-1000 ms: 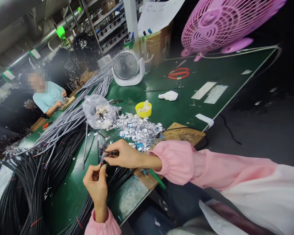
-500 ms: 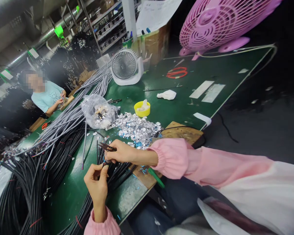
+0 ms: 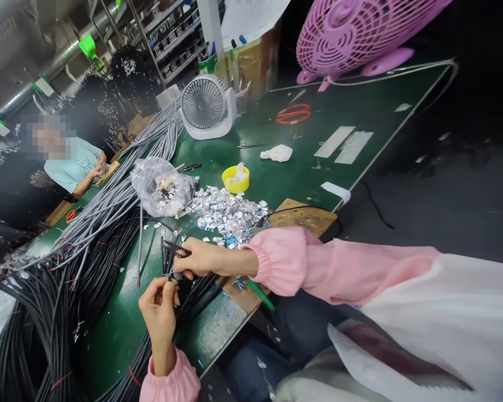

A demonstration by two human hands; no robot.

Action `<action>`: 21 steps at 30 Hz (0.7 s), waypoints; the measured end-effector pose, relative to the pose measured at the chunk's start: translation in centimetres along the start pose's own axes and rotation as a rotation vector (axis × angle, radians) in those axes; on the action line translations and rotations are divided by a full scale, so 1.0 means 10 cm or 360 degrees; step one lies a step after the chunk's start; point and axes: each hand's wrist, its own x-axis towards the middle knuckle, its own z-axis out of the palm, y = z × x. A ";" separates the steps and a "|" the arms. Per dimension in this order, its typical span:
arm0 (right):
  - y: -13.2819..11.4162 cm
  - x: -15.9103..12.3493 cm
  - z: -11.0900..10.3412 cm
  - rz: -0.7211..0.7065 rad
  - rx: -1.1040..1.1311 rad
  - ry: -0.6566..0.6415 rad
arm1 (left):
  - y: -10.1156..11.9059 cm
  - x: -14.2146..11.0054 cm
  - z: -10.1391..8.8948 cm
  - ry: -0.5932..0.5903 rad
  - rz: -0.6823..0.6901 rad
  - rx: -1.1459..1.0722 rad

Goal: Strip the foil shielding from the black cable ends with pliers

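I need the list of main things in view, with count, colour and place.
table: one, green, centre
black cables: many, black, left
grey cables: many, grey, behind black cables
plastic bag: one, clear, middle
foil scraps: many, silver, beside bag
dish: one, yellow, behind scraps
white lump: one, white, right of dish
small fan: one, white, far side
large fan: one, pink, upper right
carton: one, brown, behind small fan
person: one, blue shirt, far left
left hand: one, pink sleeve, at cable end
right hand: one, pink sleeve, with dark tool
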 end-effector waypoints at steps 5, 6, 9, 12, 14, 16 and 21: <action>-0.02 -0.09 0.01 -0.0566 -0.0320 0.0399 | 0.02 -0.01 0.02 0.0114 -0.0017 0.0049; -0.02 -0.11 0.02 -0.0628 -0.0395 0.0400 | 0.03 -0.02 0.02 0.0130 -0.0017 0.0076; -0.02 -0.14 0.04 -0.0767 -0.0565 0.0414 | 0.05 -0.02 0.02 0.0158 -0.0009 0.0145; -0.01 -0.14 0.05 -0.0835 -0.0587 0.0444 | 0.07 -0.03 0.02 0.0154 0.0015 0.0142; -0.01 -0.14 0.05 -0.0871 -0.0593 0.0446 | 0.08 -0.03 0.03 0.0143 0.0017 0.0125; -0.01 -0.13 0.04 -0.0909 -0.0618 0.0445 | 0.08 -0.03 0.03 0.0134 -0.0006 0.0123; 0.03 -0.11 0.05 -0.0958 -0.0610 0.0492 | 0.08 -0.03 0.03 0.0123 -0.0076 0.0121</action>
